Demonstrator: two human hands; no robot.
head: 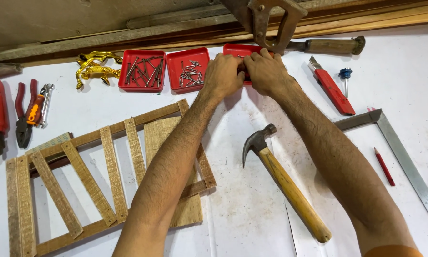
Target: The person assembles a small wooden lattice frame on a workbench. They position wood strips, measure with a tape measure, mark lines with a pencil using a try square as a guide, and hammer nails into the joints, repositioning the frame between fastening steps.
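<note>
— Where are the hands right now?

— Both are stretched forward over the bench [252, 209] to the third red tray [234, 49], the rightmost of three at the far edge. The left hand [222, 75] and right hand [267, 71] sit knuckle to knuckle, fingers curled down over the tray's near rim. They look pinched together on something small, but the fingertips are hidden, so I cannot tell what, if anything, they grip.

— And the forearms?

— Long and nearly straight, converging in a V. The left one crosses above the wooden slat frame [104, 171]; the right one passes just beside the claw hammer [285, 183], which lies with its head toward the trays.

— What could go wrong, in your view?

— The tray is light and shallow, so a pull on its rim could tip it and scatter its contents. The middle tray of nails [188, 70] is right beside the left hand; a sideways nudge might spill those too. The handsaw [271, 21] hangs just above the knuckles, so lifting the hands carelessly risks a scrape on it.

— Anything else close?

— A red utility knife [332, 88] lies to the right, apart from the hands.
</note>
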